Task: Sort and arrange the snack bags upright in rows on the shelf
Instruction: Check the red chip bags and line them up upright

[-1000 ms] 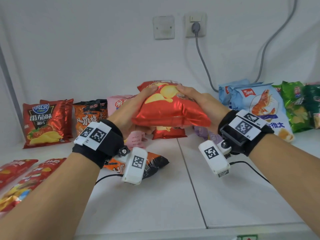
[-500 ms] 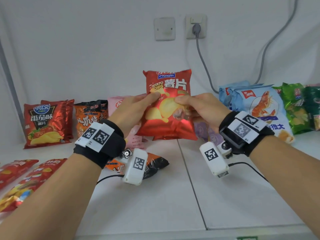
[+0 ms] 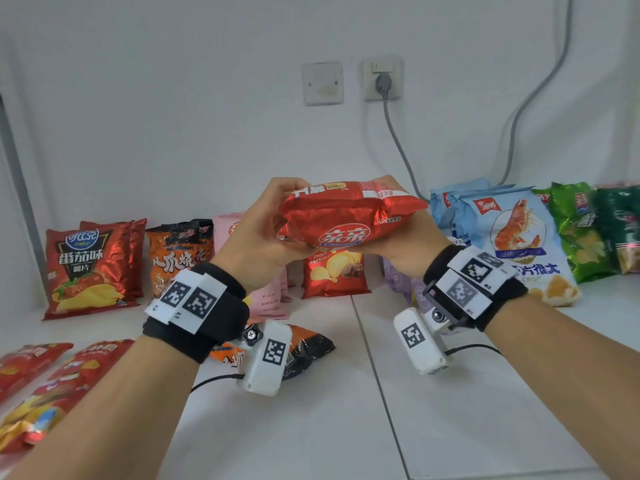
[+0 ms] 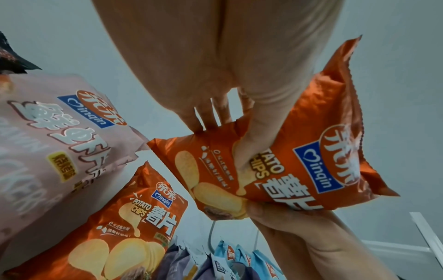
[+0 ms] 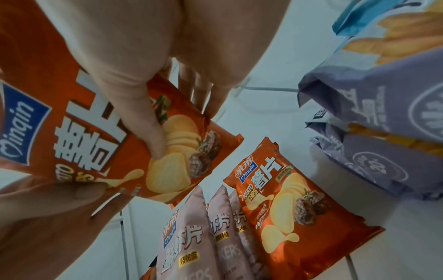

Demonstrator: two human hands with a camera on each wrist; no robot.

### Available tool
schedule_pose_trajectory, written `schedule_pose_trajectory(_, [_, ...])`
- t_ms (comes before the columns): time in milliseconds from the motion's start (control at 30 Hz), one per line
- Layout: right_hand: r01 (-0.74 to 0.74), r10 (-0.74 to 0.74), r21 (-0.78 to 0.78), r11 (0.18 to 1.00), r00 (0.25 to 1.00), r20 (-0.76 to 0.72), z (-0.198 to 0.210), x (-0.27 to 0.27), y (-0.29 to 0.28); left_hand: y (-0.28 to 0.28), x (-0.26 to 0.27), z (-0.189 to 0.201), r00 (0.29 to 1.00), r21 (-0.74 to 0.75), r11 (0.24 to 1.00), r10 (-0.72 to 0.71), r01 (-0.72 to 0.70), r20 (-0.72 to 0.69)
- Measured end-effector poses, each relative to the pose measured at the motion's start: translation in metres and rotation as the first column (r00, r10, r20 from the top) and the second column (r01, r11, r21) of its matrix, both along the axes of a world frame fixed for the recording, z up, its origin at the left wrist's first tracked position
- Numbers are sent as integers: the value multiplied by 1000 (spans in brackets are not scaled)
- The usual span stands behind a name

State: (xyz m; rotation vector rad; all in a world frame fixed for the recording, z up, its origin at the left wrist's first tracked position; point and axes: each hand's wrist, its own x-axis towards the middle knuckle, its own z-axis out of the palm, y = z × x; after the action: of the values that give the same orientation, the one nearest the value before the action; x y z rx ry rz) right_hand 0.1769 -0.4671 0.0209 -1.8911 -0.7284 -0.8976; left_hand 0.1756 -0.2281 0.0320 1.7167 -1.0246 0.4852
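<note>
Both hands hold one red potato chip bag (image 3: 349,216) in the air over the white shelf (image 3: 450,393). It lies nearly flat, its top end with the logo turned toward me. My left hand (image 3: 263,233) grips its left side, thumb pressed on the printed front (image 4: 282,170). My right hand (image 3: 405,240) grips the right side, thumb on the chip picture (image 5: 100,144). A matching red bag (image 3: 334,271) stands upright against the back wall, just behind and below the held one.
Upright along the wall: red tomato bags (image 3: 86,265), orange-black bags (image 3: 180,251), pink bags (image 3: 232,230), purple bags (image 3: 398,282), blue shrimp bags (image 3: 512,237), green bags (image 3: 581,230). Red bags (image 3: 38,382) lie flat at front left. An orange-black bag (image 3: 308,348) lies under my left wrist.
The held red bag went from lying flat to upright facing me, and now is tipped over with its top end toward me. Both hands kept their grip.
</note>
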Motion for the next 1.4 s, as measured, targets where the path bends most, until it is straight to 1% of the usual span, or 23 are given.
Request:
schedule_pose_trajectory(167, [32,-31,-15,999,999,44,0,-2,1,-2,-7,1,999,24,999,35,-36,39])
schedule_pose_trajectory(267, [30,-29,-19,999,999,33,4,-5,3,-3,-11,2,997,12,998,64,-65,37])
schedule_pose_trajectory(333, [-29,29,-13,999,999,-15,7,-8,2,-6,-12,3,996,-23,996,89,-89,-5])
schedule_pose_trajectory(400, [-98,97,-12,995,992,-79,10,-11,-2,-9,-13,5,991,-64,991,112,-117,-78])
schedule_pose_trajectory(500, [-72,72,4,997,989,-130,17,-15,-14,-16,-13,11,979,-42,988,142,-149,-144])
schedule_pose_trajectory(533, [-54,60,43,998,989,-136,19,-15,-19,-19,-12,14,977,-26,991,124,-130,-176])
schedule_pose_trajectory(600, [-29,57,182,983,987,-152,21,-12,-30,-25,-6,20,959,-37,994,84,-98,-272])
schedule_pose_trajectory(633, [-21,64,257,966,985,-163,21,-10,-35,-28,-1,23,947,-49,991,102,-122,-304])
schedule_pose_trajectory(700, [-7,74,341,940,980,-183,20,-5,-44,-36,15,27,920,-42,973,199,-226,-339])
schedule_pose_trajectory(767, [0,74,372,928,980,-185,18,-3,-52,-46,33,29,875,8,944,308,-329,-373])
schedule_pose_trajectory(800, [6,70,387,922,981,-181,18,-4,-56,-51,43,28,846,57,922,374,-382,-380])
schedule_pose_trajectory(833, [9,70,409,912,982,-176,19,-5,-60,-56,52,27,811,142,889,455,-435,-368])
schedule_pose_trajectory(900, [-2,84,455,890,984,-159,21,-7,-65,-64,68,25,728,332,786,613,-522,-306])
schedule_pose_trajectory(967, [-21,102,476,879,984,-146,22,-10,-68,-74,81,21,671,430,702,697,-567,-254])
schedule_pose_trajectory(1067, [-39,118,482,875,984,-136,24,-13,-72,-90,96,17,636,475,662,732,-580,-244])
schedule_pose_trajectory(1133, [-32,113,484,875,984,-139,25,-14,-73,-94,101,15,629,581,616,747,-532,-216])
schedule_pose_trajectory(1167, [-32,114,486,874,983,-140,26,-15,-74,-93,102,14,629,646,573,757,-504,-180])
schedule_pose_trajectory(1233, [-36,117,485,874,983,-139,26,-16,-75,-93,108,10,637,692,542,755,-476,-153])
schedule_pose_trajectory(1300, [-43,123,484,874,983,-135,27,-17,-77,-94,112,4,634,689,531,762,-492,-134])
schedule_pose_trajectory(1367, [-42,122,488,872,983,-133,28,-17,-78,-95,113,-1,629,658,565,758,-498,-175])
schedule_pose_trajectory(1400, [-42,122,488,872,983,-134,28,-17,-79,-97,114,-3,626,626,599,749,-500,-216])
